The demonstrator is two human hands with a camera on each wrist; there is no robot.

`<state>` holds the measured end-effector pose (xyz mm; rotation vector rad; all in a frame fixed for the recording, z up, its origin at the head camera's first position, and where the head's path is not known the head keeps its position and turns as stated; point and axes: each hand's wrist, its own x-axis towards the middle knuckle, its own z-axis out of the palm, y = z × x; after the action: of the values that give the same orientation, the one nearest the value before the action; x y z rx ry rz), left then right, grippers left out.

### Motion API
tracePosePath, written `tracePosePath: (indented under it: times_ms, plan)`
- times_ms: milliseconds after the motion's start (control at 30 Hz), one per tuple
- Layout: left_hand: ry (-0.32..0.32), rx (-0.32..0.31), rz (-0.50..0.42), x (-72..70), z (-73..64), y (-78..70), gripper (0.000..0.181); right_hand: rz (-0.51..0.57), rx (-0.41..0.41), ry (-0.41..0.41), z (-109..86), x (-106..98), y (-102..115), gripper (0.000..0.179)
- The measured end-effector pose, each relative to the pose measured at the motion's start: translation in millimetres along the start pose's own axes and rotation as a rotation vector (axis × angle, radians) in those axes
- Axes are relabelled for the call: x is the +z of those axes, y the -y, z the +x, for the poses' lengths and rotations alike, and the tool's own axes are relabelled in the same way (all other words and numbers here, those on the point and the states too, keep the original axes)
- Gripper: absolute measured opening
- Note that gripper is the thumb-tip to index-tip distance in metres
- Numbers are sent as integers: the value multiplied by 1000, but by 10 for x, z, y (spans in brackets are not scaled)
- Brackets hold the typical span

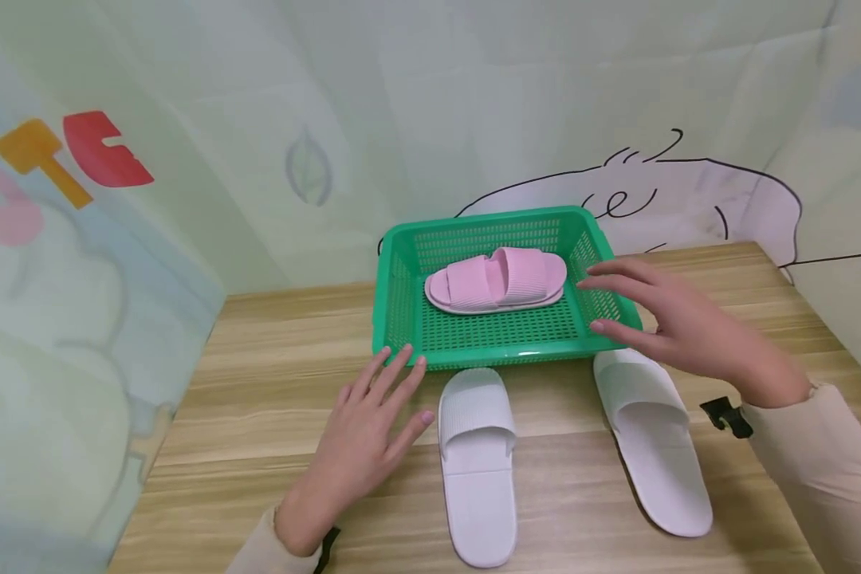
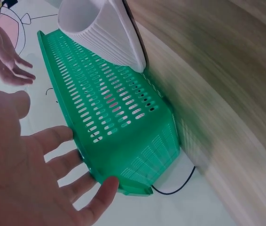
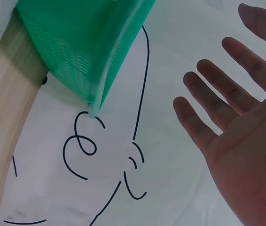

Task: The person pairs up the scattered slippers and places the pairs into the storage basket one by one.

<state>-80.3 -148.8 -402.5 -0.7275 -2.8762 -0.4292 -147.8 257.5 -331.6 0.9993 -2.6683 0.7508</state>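
Glossy plastic basket (image 1: 505, 351), ribbed matt pink slippers (image 1: 469, 285), matt white slippers (image 1: 478, 470), smooth wood-grain table (image 1: 280, 371), creased cloth backdrop (image 1: 402, 104)

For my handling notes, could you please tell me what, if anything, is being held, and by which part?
Nothing is held. The left hand is at the basket, contact unclear; the right hand grips nothing either.

I can make out the right sleeve (image 1: 818, 458), pale beige and softly creased, with a small black buckle-like piece (image 1: 728, 418) jutting out beside its end; the left sleeve (image 1: 271, 552) matches in colour, a dark strap-like piece (image 1: 327, 550) at its edge, and I see the left hand (image 1: 364, 434) and right hand (image 1: 689, 325) bare
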Motion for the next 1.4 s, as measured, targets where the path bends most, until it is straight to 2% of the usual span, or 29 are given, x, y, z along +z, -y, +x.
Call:
tracePosePath:
  times_ms: [133, 300, 467, 733, 967, 1100, 1267, 1400]
  plan:
    - [2, -6, -23, 18, -10, 1, 68, -4, 13, 9, -161, 48, 30, 53]
    - [-15, -3, -60, 34, -20, -2, 70, -9, 66, 21, -337, 106, 77, 52]
    - [-45, 12, -76, 59, -24, 0, 71, -29, 48, 15, -448, 173, 82, 52]
    - [-37, 3, -86, 69, -29, -8, 71, -68, -4, 29, -513, 293, 113, 52]
    - [-40, -1, -91, 84, -36, -6, 71, -103, -49, 23, -539, 416, 175, 62]
    - [-47, 2, -93, 88, -39, -5, 71, -119, -59, 32, -548, 482, 201, 64]
    - [-49, 5, -99, 88, -45, -6, 72, -147, -76, 0, -545, 565, 208, 65]
    - [-41, 2, -110, 89, -46, -2, 73, -180, -53, -5, -548, 633, 231, 68]
